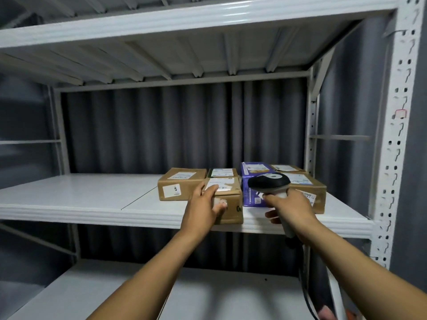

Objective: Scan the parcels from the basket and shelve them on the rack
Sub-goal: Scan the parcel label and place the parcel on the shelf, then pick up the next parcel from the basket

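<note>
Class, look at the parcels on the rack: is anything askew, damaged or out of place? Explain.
The front brown box gripped by the left hand sits at the shelf lip, forward of the other parcels, its top edge creased. Otherwise nothing stands out.

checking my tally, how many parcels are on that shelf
6. Brown box marked 5 on the left; front box under the left hand; small box behind it; purple box behind the scanner; two more far right, near box and rear box. Others may be hidden behind.
</note>
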`<state>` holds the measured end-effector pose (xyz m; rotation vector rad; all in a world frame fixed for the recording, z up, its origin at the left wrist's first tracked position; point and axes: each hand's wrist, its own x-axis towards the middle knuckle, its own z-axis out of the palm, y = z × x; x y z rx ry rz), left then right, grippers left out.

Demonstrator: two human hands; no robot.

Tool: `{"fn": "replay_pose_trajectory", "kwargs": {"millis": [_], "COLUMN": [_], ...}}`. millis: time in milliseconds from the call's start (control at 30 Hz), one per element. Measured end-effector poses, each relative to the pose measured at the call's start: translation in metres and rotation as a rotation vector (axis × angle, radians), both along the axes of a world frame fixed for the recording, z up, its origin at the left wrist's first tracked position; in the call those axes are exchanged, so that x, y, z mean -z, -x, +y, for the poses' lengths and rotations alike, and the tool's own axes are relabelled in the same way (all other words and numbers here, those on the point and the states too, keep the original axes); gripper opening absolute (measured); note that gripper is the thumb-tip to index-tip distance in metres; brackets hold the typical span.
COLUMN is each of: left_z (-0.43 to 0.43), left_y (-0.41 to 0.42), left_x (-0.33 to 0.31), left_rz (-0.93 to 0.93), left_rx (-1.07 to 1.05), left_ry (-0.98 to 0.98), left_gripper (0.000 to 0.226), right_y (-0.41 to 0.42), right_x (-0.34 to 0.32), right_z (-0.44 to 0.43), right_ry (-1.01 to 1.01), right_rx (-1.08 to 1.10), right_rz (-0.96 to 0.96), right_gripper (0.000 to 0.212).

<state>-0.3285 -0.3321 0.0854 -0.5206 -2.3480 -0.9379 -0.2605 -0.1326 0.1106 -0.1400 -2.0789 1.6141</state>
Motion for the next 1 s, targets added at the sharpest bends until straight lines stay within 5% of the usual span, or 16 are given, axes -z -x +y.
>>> {"fn": "replay_pose_trajectory", "kwargs": {"millis": [267,700,1000], "left_z": [0.018,0.031,-0.006], "left_y": [0.047,0.085,0.033], "left_x": [-0.014,-0.014,-0.006], "left_rz": [-0.017,-0.062,-0.046], "left_rx": [-0.134,-0.063,-0.073], "left_ry": [0.259,0.261,0.363], "left_gripper": [0.054,0.061,0.061], "right_y": [0.017,0.024,-0.005], "right_x": [-0.001,-0.002,0.001], "right_z": [0.031,0.023,0.005], "right_ry": [-0.095,-0.247,-0.255], "right_rx": [0.129,0.014,-0.024], "right_rz": [-0.056,-0.092,-0.107], "right_gripper": [0.023,0.010,0.012]}}
